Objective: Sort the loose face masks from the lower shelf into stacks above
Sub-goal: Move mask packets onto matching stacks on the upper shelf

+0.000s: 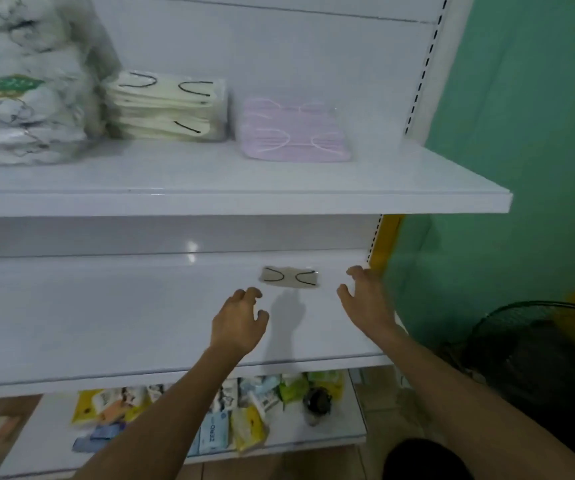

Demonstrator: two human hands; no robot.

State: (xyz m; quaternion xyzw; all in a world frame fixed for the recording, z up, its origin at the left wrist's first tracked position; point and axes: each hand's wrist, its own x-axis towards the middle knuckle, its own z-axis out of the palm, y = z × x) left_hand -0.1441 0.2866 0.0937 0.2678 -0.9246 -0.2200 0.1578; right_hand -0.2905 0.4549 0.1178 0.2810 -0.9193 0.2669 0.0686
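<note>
lying flat at frame centre, a beige mask [290,277] sits untouched between the left hand [239,320] and right hand [365,299], both released, fingers loosely spread.

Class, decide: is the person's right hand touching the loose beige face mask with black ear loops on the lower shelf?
Apart. The head view shows bare white shelf between the right hand and the beige face mask.

Black fan [535,355] (right), assorted packets [211,433]
</note>
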